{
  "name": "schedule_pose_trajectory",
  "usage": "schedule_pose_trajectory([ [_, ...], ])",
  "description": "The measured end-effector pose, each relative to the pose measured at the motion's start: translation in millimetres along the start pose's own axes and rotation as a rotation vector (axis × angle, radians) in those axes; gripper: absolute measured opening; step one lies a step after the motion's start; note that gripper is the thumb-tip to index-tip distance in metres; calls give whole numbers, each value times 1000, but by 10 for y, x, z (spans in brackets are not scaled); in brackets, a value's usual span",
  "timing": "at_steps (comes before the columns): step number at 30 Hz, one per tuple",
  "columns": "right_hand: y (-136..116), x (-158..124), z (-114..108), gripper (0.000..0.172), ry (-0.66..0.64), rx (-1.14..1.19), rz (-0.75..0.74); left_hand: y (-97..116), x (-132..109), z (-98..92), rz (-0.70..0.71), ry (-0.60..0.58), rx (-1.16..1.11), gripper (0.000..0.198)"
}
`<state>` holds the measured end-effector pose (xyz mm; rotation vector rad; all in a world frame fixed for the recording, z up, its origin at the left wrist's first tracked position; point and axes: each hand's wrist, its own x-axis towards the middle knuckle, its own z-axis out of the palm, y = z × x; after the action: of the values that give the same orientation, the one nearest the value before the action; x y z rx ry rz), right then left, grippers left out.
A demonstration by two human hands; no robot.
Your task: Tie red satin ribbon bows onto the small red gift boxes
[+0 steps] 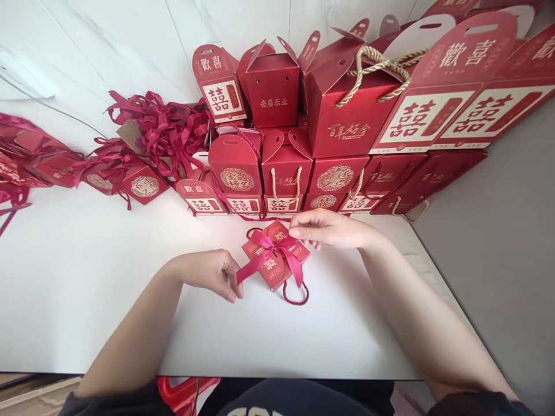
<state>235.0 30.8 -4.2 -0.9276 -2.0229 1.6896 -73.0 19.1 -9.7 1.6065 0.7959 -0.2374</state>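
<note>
A small red gift box (274, 270) lies on the white table (87, 289) in front of me, tied with a pink-red ribbon bow (272, 247). A dark red cord loop (296, 294) pokes out from its near side. My left hand (211, 273) pinches the left tail of the ribbon between thumb and fingers. My right hand (326, 229) rests over the box's right side, its fingertips closed on the ribbon by the bow.
Stacks of red gift boxes (342, 115) with rope handles line the wall behind. A heap of loose red ribbons (165, 130) and small ribboned boxes (143, 184) lie at the back left. The table's right edge (433, 271) drops to a grey floor.
</note>
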Motion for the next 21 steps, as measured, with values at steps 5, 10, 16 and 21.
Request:
schedule_pose_trajectory([
  [5,-4,14,35,36,57,-85,-104,-46,35,-23,53,732,120,19],
  [10,-56,-10,100,28,192,-158,-89,212,250,210,442,1062,241,22],
  [16,-337,-180,349,31,246,-582,-34,386,351,323,420,806,313,9],
  [21,-378,-170,504,20,265,-781,130,354,377,316,400,759,245,8],
])
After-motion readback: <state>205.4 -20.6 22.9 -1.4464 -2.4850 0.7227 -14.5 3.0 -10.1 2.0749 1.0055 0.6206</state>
